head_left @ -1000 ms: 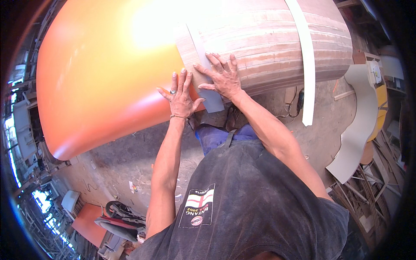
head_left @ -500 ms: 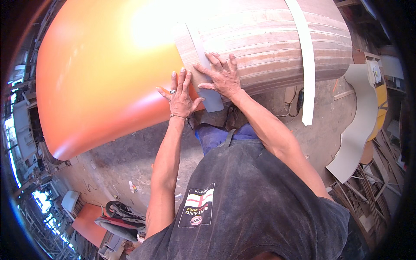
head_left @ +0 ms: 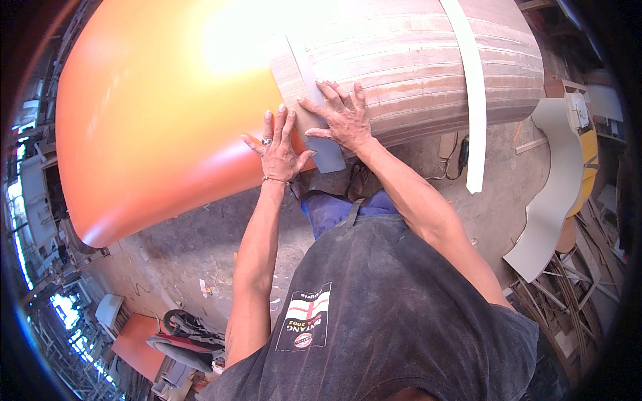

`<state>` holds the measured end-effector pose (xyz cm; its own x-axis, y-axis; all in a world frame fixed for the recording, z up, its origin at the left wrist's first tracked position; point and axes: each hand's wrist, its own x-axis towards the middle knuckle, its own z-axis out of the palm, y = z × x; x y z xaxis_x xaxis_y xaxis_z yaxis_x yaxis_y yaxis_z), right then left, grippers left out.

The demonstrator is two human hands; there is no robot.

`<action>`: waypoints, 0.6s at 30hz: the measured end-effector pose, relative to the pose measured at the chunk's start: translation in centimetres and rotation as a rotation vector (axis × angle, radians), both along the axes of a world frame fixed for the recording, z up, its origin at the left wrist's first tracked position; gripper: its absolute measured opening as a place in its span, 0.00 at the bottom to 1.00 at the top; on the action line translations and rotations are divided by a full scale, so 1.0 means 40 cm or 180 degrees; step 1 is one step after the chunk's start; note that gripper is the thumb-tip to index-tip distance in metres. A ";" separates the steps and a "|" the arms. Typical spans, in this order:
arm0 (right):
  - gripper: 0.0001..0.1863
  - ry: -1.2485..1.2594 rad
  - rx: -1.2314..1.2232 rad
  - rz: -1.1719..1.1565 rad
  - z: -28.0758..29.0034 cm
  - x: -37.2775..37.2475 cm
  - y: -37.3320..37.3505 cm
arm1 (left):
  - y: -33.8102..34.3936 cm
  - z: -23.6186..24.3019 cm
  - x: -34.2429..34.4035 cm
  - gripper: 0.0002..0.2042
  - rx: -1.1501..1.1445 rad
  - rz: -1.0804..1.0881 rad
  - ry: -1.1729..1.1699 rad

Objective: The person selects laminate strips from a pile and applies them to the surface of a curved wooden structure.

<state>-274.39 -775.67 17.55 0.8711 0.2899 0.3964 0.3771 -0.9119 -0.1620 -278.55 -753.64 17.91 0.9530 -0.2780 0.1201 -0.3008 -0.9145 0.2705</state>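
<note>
Reaching forward with left forearm (head_left: 266,220) and, on an inward slant, right forearm (head_left: 405,183). Resting left hand (head_left: 279,159) and right hand (head_left: 349,127) palms down, near each other but apart. Fanning fingers (head_left: 268,125) on both, pointing thumbs (head_left: 305,158) inward, bending right elbow slightly.

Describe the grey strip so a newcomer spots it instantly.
Find the big curved form: glossy orange on the left, wooden slats on the right. Between the two, the right hand lies partly over the grey strip. Plain grey sets it apart from the wood-grained band alongside and the white strip farther right.
</note>
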 end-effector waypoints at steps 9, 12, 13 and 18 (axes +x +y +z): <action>0.43 0.0106 0.0089 0.0064 0.014 -0.008 -0.003 | 0.001 0.003 -0.007 0.67 0.0019 -0.0006 0.0003; 0.48 0.0298 0.0206 0.0139 0.044 -0.010 -0.004 | -0.001 0.014 -0.001 0.66 0.0097 0.0012 0.0069; 0.50 0.0383 0.0217 0.0184 0.058 -0.011 -0.007 | -0.003 0.018 0.002 0.66 0.0146 0.0036 0.0143; 0.55 0.0347 0.0092 0.0196 0.063 -0.004 -0.026 | -0.004 0.028 -0.003 0.66 0.0230 0.0057 0.0197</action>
<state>-274.57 -776.70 20.06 0.8903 0.3341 0.3094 0.4111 -0.8819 -0.2309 -278.67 -753.81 19.01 0.9629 -0.2667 0.0410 -0.2690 -0.9374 0.2211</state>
